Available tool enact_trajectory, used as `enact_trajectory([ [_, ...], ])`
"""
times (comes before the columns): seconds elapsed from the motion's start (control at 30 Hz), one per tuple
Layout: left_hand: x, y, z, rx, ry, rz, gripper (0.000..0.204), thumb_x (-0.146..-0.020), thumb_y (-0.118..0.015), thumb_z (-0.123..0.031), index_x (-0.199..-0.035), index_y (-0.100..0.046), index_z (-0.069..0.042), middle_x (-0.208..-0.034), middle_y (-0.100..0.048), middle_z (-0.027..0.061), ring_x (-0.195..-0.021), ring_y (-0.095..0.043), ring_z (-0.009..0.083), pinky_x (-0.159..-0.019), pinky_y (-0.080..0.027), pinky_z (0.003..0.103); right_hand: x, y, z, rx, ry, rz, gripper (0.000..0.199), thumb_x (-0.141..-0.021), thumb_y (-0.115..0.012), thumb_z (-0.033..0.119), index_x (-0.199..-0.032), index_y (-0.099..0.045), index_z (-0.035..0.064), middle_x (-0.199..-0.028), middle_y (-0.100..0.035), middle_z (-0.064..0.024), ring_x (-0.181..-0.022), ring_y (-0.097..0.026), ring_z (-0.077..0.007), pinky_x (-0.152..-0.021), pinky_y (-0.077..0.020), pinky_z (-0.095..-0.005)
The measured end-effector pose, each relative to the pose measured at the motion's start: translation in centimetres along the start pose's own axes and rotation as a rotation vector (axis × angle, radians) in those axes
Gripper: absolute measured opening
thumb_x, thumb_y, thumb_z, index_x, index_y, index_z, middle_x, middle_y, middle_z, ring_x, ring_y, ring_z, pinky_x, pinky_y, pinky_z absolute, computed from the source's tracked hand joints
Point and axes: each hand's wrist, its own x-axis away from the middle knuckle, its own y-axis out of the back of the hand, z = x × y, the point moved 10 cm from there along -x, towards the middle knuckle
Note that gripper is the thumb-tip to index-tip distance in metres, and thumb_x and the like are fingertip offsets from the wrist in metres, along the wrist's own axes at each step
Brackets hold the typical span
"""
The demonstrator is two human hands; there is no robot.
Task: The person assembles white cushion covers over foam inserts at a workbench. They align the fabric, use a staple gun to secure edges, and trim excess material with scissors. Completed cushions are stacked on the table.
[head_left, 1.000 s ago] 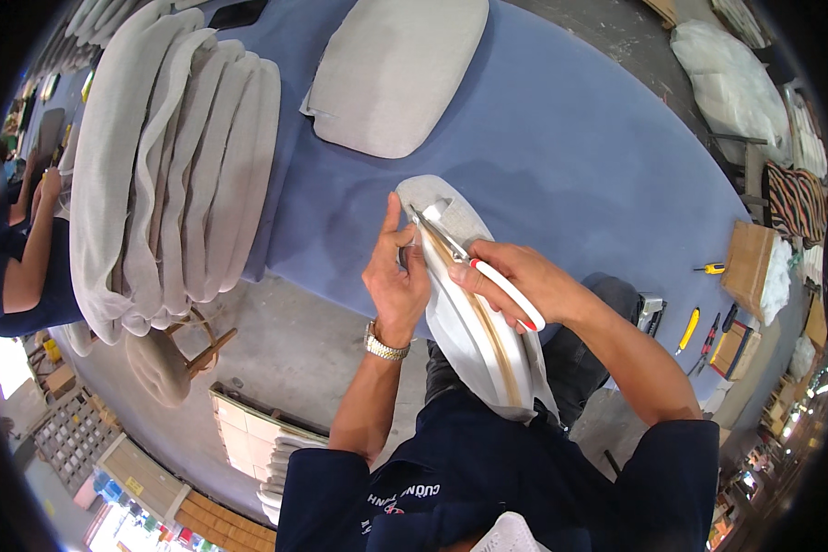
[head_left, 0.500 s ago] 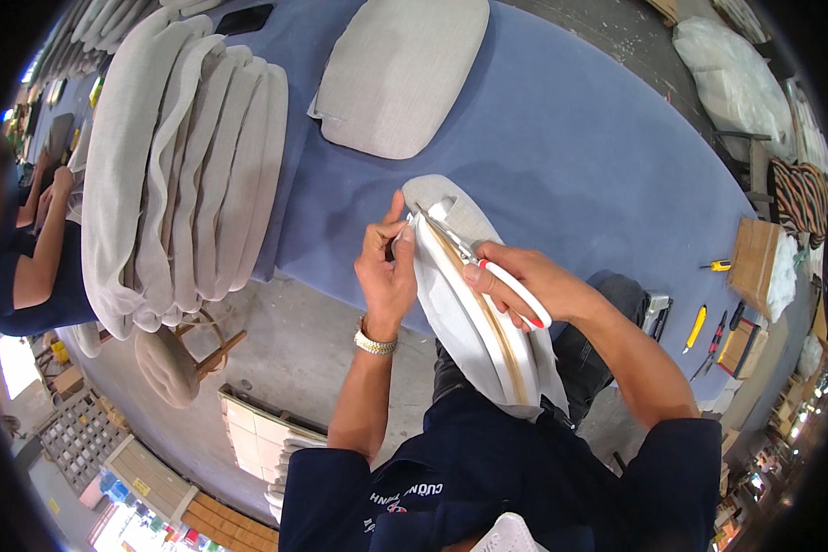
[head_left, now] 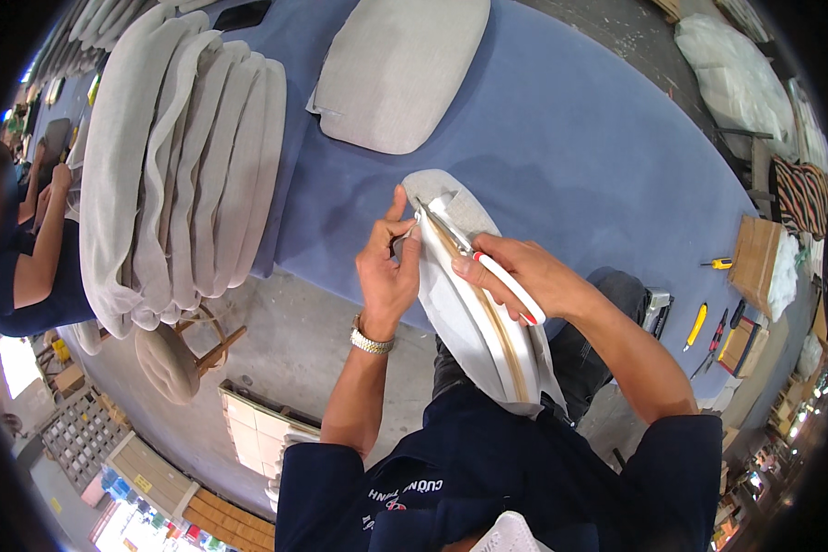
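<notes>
Standing at: blue table (head_left: 570, 138), seat pad (head_left: 474, 294) held on edge between both hands, its lower end against the person's dark shirt (head_left: 488, 469)
Seat pad: grey fabric cover, pale wooden edge showing along its length — upper end resting over the near edge of the table
Left hand (head_left: 386, 267): fingers pinched on the fabric at the pad's upper left edge, thumb up; wristwatch (head_left: 371, 341) on the wrist
Right hand (head_left: 515, 271): closed around scissors (head_left: 488, 267) with white and red handles, blades lying along the pad toward its top corner
Blades: cannot tell whether parted or closed
Table, far side: one finished grey cushion (head_left: 400, 69) lying flat
Table, left: stack of grey cushions (head_left: 179, 156) on edge, leaning together
Table, right edge: cardboard box (head_left: 754, 253), yellow-handled tools (head_left: 697, 324) — well apart from the hands
Floor, left: round wooden stool (head_left: 179, 354)
Other person: blue sleeve (head_left: 28, 285) at far left
</notes>
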Motion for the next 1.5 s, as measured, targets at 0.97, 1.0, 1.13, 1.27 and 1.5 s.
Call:
enact_trajectory([
  [0.97,-2.0,0.5,-2.1,0.005,-0.092,-0.087,0.011,-0.090,-0.070,-0.003,-0.097,-0.062,0.001,-0.125,-0.074,0.0138,-0.079,-0.069,0.0182,-0.072,-0.054,0.032,9.4,2.8,-0.9,0.174,0.152,-0.340,0.058,-0.092,-0.071,0.055,-0.122,-0.067,0.0050,-0.090,-0.074,-0.0200,-0.085,-0.073,-0.0322,-0.079,-0.0548,-0.0414],
  [1.0,-2.0,0.5,-3.1,-0.054,-0.113,-0.106,0.012,-0.090,-0.071,-0.003,-0.097,-0.063,0.001,-0.120,-0.075,0.0133,-0.080,-0.070,0.0205,-0.074,-0.055,0.032,11.6,4.3,-3.4,0.057,0.144,-0.462,0.056,-0.091,-0.075,0.050,-0.125,-0.066,0.0060,-0.089,-0.074,-0.0178,-0.083,-0.073,-0.0279,-0.078,-0.0550,-0.0391],
  [1.13,-1.4,-1.2,-4.6,-0.158,-0.126,-0.064,0.011,-0.089,-0.072,-0.002,-0.098,-0.065,0.001,-0.102,-0.075,0.0107,-0.081,-0.071,0.0217,-0.076,-0.057,0.033,20.1,11.4,-16.0,0.166,-0.102,-1.056,0.047,-0.091,-0.076,0.039,-0.124,-0.068,0.0078,-0.095,-0.075,-0.0158,-0.085,-0.074,-0.0296,-0.079,-0.0556,-0.0415],
  [1.27,-2.0,-0.5,-4.0,-0.046,0.041,-0.029,0.011,-0.088,-0.073,-0.002,-0.098,-0.070,0.000,-0.095,-0.072,0.0104,-0.086,-0.072,0.0208,-0.079,-0.057,0.033,22.7,16.3,-33.2,0.505,-0.236,-1.111,0.043,-0.088,-0.073,0.032,-0.124,-0.069,0.0084,-0.103,-0.074,-0.0217,-0.099,-0.071,-0.0445,-0.083,-0.0554,-0.0517],
  [1.5,-2.0,-0.1,-3.3,-0.242,0.063,0.017,0.018,-0.085,-0.076,-0.018,-0.096,-0.075,-0.004,-0.085,-0.072,0.0095,-0.080,-0.071,0.0212,-0.071,-0.055,0.035,20.2,19.2,-35.7,0.246,-0.178,-0.940,0.062,-0.091,-0.075,0.028,-0.142,-0.056,-0.0011,-0.131,-0.066,-0.0257,-0.120,-0.065,-0.0378,-0.102,-0.0512,-0.0440],
])
